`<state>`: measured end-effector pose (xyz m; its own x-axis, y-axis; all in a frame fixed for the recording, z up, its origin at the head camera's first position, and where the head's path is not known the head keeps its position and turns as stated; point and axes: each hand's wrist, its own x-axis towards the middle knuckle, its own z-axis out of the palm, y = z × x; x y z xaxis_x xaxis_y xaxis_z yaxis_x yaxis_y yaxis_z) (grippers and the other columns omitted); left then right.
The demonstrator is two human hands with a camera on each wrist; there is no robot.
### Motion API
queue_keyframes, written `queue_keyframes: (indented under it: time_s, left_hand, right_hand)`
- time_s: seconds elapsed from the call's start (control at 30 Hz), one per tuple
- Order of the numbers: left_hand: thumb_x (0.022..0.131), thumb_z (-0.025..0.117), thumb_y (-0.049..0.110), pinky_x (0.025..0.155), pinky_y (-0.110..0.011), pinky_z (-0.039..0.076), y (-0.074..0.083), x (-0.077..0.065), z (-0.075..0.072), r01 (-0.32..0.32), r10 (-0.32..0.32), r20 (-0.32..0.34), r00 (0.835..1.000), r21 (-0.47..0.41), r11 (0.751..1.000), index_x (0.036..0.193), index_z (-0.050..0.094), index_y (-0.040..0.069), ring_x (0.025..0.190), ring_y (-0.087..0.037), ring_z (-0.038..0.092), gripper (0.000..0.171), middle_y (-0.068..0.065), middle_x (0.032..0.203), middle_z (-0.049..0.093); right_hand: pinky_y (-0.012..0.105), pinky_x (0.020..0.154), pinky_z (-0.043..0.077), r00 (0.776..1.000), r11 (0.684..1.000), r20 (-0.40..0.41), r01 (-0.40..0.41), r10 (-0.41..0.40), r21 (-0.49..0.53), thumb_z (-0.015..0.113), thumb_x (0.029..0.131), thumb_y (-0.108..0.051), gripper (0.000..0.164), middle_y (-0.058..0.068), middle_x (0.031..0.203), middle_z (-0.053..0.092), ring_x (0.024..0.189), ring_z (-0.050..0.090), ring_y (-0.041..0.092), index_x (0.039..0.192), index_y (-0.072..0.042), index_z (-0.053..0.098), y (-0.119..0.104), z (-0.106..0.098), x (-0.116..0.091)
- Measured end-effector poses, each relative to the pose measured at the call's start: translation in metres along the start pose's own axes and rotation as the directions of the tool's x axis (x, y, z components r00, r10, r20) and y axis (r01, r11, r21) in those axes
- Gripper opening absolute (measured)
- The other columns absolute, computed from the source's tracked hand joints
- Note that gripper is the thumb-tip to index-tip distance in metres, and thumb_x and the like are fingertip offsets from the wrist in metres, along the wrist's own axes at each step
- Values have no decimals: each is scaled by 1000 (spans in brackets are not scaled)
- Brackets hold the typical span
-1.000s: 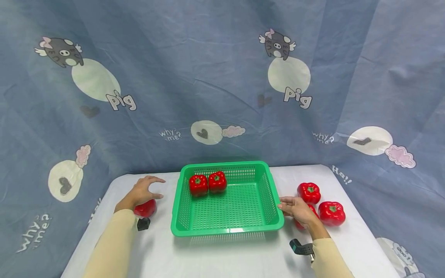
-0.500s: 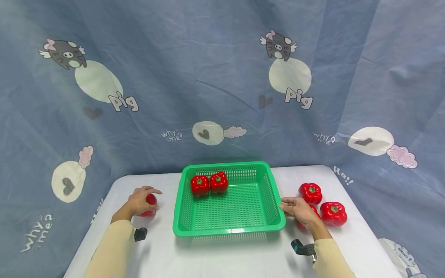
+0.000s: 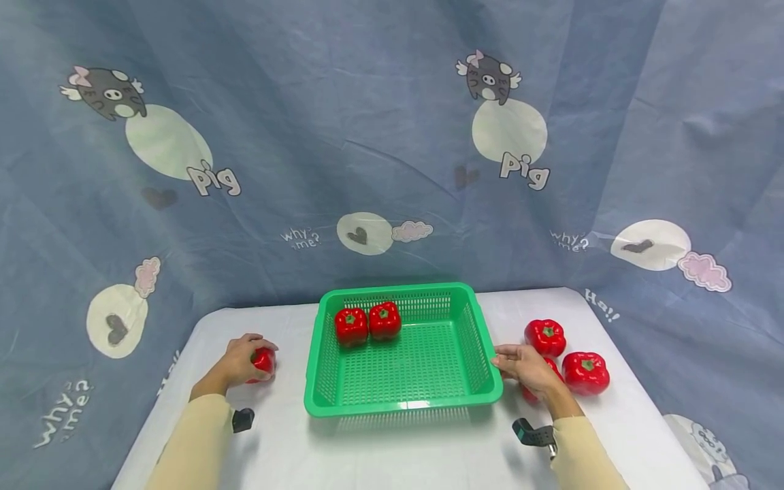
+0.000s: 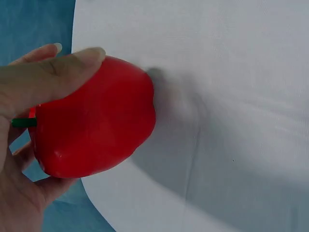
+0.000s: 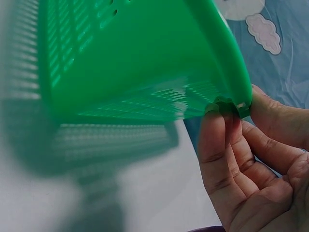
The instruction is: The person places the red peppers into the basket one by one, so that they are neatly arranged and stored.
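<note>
At the table's left side my left hand grips a red bell pepper. In the left wrist view the thumb lies along the side of the bell pepper, fingers reach round behind it, and its green stem points to the palm. My right hand holds the right rim of a green plastic basket. From the right wrist the thumb shows on top of the basket rim and the fingers curl beneath it. Two red bell peppers, one left and one right, sit in the basket's back left corner.
Right of the basket lie a rear red bell pepper, a front one, and a third bell pepper partly hidden behind my right hand. Beneath everything is a white table; a blue printed cloth hangs behind.
My left hand has come down and left over the bell pepper, and its fingers have closed round it. The right hand stays at the basket rim.
</note>
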<state>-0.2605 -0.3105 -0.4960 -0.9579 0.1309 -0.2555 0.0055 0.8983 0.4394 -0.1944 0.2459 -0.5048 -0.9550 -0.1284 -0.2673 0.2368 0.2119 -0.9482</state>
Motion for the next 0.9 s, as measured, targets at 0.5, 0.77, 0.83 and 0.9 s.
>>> queue_keyframes:
  time_s: [0.5, 0.77, 0.83, 0.9]
  left_hand:
    - [69, 80, -2, 83, -57, 53, -1, -2, -1, -11, 11, 3, 1000, 30, 1000, 118, 63, 9, 118, -50, 31, 53, -26, 127, 43]
    - [70, 83, 6, 78, -55, 55, -1, -4, -2, -15, 16, -14, 1000, 74, 997, 118, 61, 9, 115, -51, 33, 52, -28, 125, 44]
    - [71, 83, 8, 77, -55, 56, -2, -4, -2, -6, 8, -22, 1000, 70, 998, 119, 61, 9, 115, -51, 34, 54, -28, 125, 44]
    - [71, 84, 9, 76, -54, 56, -3, -5, -2, 5, -4, -28, 1000, 58, 998, 121, 59, 8, 116, -51, 34, 56, -28, 125, 44]
  right_hand:
    - [34, 86, 56, 999, 999, -35, -39, 39, -2, 64, 93, -12, 44, 19, 111, 67, 92, 68, 26, 128, 12, 52, 0, 0, 1]
    - [32, 85, 56, 999, 999, -28, -32, 33, 7, 63, 93, -9, 42, 20, 111, 67, 91, 68, 25, 128, 12, 53, -1, -1, 2]
    - [33, 85, 56, 999, 999, -27, -33, 33, 6, 63, 93, -9, 42, 19, 111, 67, 91, 68, 25, 128, 13, 53, -1, 0, 2]
    - [33, 85, 56, 999, 999, -28, -34, 34, -2, 63, 93, -9, 43, 19, 111, 67, 92, 68, 25, 128, 12, 52, -1, 0, 2]
